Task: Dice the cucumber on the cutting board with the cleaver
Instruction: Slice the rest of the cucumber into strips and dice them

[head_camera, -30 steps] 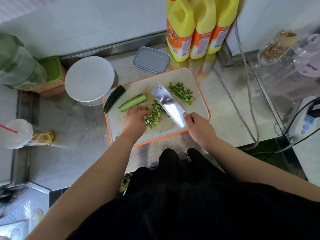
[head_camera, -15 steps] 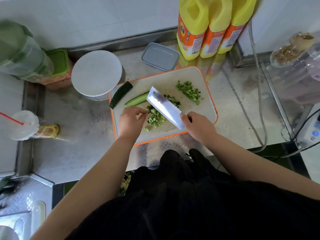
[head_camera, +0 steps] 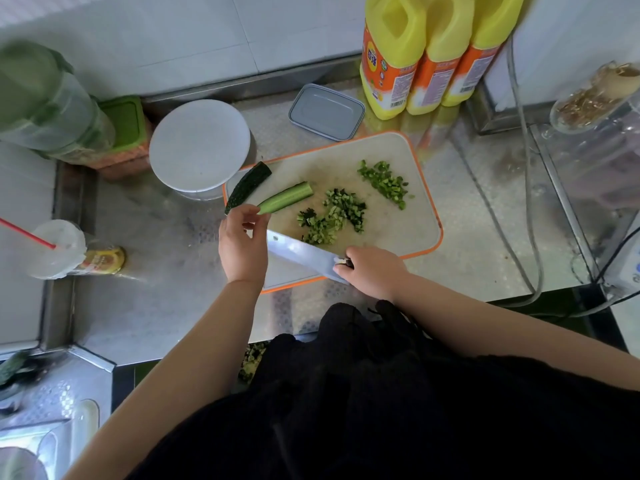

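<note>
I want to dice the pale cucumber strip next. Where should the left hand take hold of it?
Pinch the cucumber strip at its near-left end, coming from the left, where the left hand already is. It lies long and narrow, slanting up to the right, so its right end stays free for the cleaver.

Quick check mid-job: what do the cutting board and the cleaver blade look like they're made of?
Cutting board: probably plastic, matte off-white with an orange moulded rim and scuffed-looking face. Cleaver: looks like polished steel, since the flat blade mirrors the light; its handle is hidden in the right hand.
</note>
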